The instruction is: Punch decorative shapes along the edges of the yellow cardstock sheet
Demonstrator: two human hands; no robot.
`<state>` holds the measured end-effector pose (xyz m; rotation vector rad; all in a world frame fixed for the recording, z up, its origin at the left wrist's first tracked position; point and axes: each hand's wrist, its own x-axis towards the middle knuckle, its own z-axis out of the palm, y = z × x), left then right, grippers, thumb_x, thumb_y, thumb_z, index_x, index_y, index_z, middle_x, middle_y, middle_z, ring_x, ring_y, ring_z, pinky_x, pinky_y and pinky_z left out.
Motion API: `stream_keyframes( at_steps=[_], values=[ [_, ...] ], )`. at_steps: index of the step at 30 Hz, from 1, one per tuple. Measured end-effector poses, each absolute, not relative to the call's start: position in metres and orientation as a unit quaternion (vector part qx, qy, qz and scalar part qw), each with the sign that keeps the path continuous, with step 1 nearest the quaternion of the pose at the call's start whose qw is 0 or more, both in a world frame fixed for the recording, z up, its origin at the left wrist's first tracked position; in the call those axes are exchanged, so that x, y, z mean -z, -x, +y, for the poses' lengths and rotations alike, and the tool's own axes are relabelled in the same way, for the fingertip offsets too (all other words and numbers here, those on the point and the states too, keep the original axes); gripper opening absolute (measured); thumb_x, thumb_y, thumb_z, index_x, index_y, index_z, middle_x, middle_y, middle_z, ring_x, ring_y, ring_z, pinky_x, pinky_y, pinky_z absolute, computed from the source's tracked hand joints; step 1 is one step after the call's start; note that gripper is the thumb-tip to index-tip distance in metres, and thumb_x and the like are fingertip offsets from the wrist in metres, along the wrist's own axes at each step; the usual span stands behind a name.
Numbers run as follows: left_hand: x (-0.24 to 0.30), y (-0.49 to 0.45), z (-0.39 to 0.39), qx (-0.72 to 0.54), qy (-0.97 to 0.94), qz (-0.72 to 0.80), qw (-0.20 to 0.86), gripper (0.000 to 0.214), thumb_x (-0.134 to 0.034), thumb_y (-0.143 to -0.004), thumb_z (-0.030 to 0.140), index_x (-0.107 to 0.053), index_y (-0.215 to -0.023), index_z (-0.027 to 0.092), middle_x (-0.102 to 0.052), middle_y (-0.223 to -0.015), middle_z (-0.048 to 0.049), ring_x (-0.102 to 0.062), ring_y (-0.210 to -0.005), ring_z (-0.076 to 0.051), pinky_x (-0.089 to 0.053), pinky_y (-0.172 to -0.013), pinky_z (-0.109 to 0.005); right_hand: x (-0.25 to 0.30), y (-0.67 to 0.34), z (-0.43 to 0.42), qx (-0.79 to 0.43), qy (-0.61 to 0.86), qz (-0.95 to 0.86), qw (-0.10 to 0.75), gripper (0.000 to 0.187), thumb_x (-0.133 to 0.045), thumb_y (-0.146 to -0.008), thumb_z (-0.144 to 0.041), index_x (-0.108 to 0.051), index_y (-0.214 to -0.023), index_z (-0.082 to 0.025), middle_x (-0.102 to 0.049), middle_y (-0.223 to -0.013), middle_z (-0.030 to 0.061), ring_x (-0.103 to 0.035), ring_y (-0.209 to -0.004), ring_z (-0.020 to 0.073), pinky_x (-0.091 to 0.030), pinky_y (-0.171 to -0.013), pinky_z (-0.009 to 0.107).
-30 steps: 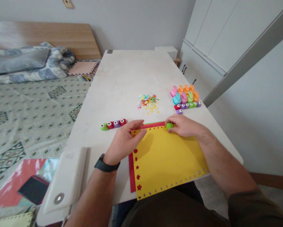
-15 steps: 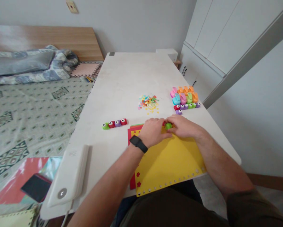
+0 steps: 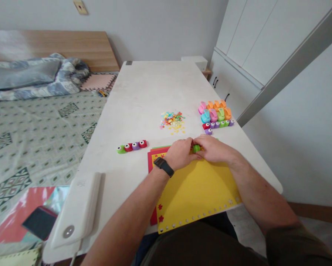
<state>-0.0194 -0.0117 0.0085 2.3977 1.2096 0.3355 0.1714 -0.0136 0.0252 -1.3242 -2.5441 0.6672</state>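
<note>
A yellow sheet [image 3: 197,190] with punched shapes along its edges lies on a red sheet [image 3: 150,161] at the near edge of the white table [image 3: 152,88]. Both my hands meet at the yellow sheet's far edge. My right hand [image 3: 214,149] is closed on a small green punch [image 3: 196,148] sitting on that edge. My left hand [image 3: 179,153], with a black watch on the wrist, has its fingers curled against the same punch from the left.
Three or so small punches in a row [image 3: 132,146] lie left of the sheets. A pile of coloured paper bits [image 3: 172,120] sits mid-table. A cluster of bigger and small punches [image 3: 216,115] stands at the right. A white device [image 3: 77,210] rests at the table's near left corner; a bed is further left.
My left hand left the yellow sheet's left corner and slid right to join my right hand at the green punch. The right hand stayed put.
</note>
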Motion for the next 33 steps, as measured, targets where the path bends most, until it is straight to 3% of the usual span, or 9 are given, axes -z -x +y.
stream_keyframes(
  at_steps=[16,23,29,33],
  values=[
    [-0.008,0.019,-0.011,-0.109,-0.874,0.421,0.218,0.041,-0.073,-0.088,0.047,-0.063,-0.112,0.016,-0.075,-0.105,-0.0132,-0.072,-0.101,-0.030,-0.052,-0.085,-0.036,-0.020,-0.173,-0.014,-0.205,0.452,-0.863,0.095,0.010,-0.070,-0.083,-0.018,-0.066,-0.092,-0.018,-0.069,-0.094,0.0091,-0.061,-0.091,0.0246,-0.042,-0.079,0.033],
    [-0.009,0.023,-0.011,-0.122,-0.881,0.412,0.200,0.045,-0.069,-0.089,0.055,-0.065,-0.114,0.018,-0.075,-0.103,-0.0112,-0.071,-0.097,-0.028,-0.052,-0.084,-0.036,-0.023,-0.173,-0.014,-0.222,0.456,-0.856,0.098,0.019,-0.073,-0.082,-0.017,-0.068,-0.100,-0.017,-0.071,-0.099,0.0097,-0.062,-0.094,0.0249,-0.043,-0.083,0.034],
    [-0.016,0.042,-0.018,-0.122,-0.883,0.429,0.144,0.067,-0.068,-0.084,0.069,-0.064,-0.124,0.015,-0.074,-0.108,-0.0158,-0.068,-0.106,-0.033,-0.051,-0.092,-0.041,-0.024,-0.177,-0.014,-0.240,0.472,-0.843,0.097,0.028,-0.077,-0.084,-0.026,-0.071,-0.111,-0.018,-0.071,-0.102,0.0092,-0.062,-0.094,0.0241,-0.043,-0.084,0.034],
    [-0.019,0.061,-0.024,-0.109,-0.877,0.450,0.129,0.045,-0.063,-0.093,0.056,-0.069,-0.115,0.018,-0.074,-0.104,-0.0140,-0.069,-0.101,-0.030,-0.050,-0.090,-0.040,-0.024,-0.179,-0.013,-0.237,0.484,-0.836,0.102,0.030,-0.076,-0.085,-0.028,-0.071,-0.112,-0.017,-0.071,-0.104,0.0096,-0.062,-0.095,0.0241,-0.044,-0.085,0.035]
  ],
)
